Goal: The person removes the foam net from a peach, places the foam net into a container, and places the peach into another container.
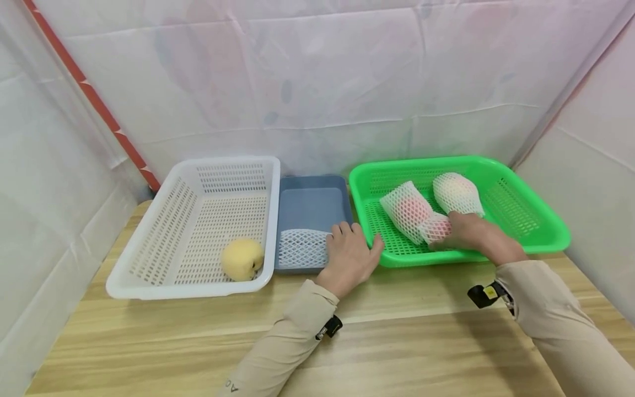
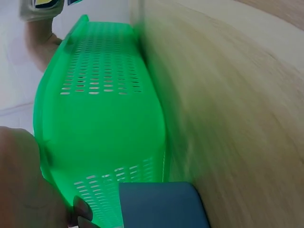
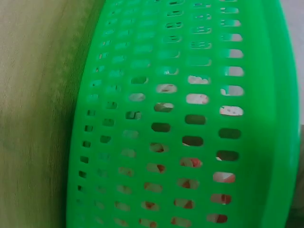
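My right hand [image 1: 471,234] reaches over the near rim of the green basket [image 1: 538,242]. Its thumb and fingers grip the end of a reddish fruit in white foam net [image 1: 432,227]. Against that fruit lies another netted reddish fruit [image 1: 404,209], and a paler netted one [image 1: 453,190] sits behind the hand. My left hand [image 1: 347,253], fingers loosely bent, hovers over the right side of the blue-grey tray [image 1: 312,201], its thumb by the green rim. An empty white foam net [image 1: 302,248] lies in the tray beside its fingertips. The right wrist view shows only the basket's perforated wall [image 3: 190,142].
A white basket [image 1: 190,292] stands at the left with a bare yellow fruit [image 1: 242,259] in its near right corner. Tray and baskets stand side by side on a wooden table [image 1: 198,342]. White sheeting [image 1: 322,82] hangs behind and at both sides.
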Demonstrator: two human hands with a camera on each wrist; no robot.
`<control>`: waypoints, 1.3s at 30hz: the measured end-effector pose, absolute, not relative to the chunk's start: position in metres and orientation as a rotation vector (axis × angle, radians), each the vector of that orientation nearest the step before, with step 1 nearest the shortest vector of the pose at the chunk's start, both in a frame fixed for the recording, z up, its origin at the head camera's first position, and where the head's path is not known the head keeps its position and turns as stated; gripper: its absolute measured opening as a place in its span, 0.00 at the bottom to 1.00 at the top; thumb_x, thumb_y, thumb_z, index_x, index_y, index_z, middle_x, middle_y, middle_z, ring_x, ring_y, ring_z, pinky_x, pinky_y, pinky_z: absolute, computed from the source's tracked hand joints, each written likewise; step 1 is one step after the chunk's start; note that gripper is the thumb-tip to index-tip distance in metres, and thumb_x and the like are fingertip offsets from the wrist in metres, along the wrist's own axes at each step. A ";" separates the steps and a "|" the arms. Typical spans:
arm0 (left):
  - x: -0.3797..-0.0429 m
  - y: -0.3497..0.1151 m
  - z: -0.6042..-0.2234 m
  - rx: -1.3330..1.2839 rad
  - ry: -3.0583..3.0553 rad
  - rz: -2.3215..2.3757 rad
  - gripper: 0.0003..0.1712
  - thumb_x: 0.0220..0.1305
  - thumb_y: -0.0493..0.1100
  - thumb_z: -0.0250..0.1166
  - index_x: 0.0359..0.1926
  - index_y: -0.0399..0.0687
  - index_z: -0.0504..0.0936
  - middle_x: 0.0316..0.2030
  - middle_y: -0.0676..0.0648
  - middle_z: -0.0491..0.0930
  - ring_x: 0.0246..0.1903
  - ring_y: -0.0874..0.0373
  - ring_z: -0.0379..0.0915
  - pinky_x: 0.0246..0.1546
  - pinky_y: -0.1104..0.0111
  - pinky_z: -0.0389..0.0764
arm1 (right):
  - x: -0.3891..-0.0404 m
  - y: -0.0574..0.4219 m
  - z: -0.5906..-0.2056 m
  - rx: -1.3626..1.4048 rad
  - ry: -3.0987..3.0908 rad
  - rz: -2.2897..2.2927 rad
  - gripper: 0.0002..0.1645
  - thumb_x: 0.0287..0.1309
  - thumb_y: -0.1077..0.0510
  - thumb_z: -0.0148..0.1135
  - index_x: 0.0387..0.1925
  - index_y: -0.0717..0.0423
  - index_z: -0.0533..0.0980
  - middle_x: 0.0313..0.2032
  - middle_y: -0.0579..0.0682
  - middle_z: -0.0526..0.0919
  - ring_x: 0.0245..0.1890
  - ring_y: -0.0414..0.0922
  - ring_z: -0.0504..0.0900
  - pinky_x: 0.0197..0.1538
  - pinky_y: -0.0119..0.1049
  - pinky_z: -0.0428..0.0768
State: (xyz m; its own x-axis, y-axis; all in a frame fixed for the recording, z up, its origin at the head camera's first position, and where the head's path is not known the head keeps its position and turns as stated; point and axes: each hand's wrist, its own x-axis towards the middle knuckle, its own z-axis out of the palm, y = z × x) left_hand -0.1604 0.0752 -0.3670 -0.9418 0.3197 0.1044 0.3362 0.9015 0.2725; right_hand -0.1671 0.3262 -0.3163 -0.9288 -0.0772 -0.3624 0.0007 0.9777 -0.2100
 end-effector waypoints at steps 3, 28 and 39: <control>-0.161 0.076 -0.369 -0.497 -3.001 -0.404 0.28 0.72 0.63 0.34 0.29 0.47 0.66 0.31 0.44 0.66 0.33 0.51 0.60 0.37 0.61 0.66 | -0.171 0.327 -0.319 -0.074 2.750 -0.276 0.48 0.49 0.37 0.68 0.47 0.78 0.64 0.39 0.68 0.76 0.38 0.60 0.77 0.37 0.52 0.77; -0.158 0.084 -0.368 -0.414 -3.013 -0.322 0.26 0.70 0.61 0.34 0.27 0.49 0.66 0.28 0.47 0.66 0.32 0.52 0.57 0.38 0.63 0.62 | -0.176 0.344 -0.323 -0.236 2.709 -0.286 0.38 0.52 0.49 0.69 0.50 0.74 0.64 0.44 0.68 0.75 0.45 0.67 0.75 0.43 0.56 0.75; -0.158 0.085 -0.366 -0.421 -3.017 -0.316 0.27 0.71 0.61 0.34 0.29 0.48 0.67 0.32 0.45 0.69 0.34 0.51 0.59 0.39 0.62 0.63 | -0.175 0.347 -0.324 -0.229 2.740 -0.314 0.41 0.50 0.46 0.70 0.51 0.74 0.65 0.40 0.62 0.77 0.38 0.57 0.77 0.37 0.49 0.76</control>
State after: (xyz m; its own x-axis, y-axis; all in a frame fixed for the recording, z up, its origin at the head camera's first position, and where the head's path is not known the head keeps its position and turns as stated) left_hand -0.1578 0.0850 -0.3659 -0.9592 0.2622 0.1058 0.2785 0.9410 0.1922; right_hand -0.1749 0.3466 -0.3235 -0.9175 -0.1995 -0.3440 -0.1166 0.9620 -0.2469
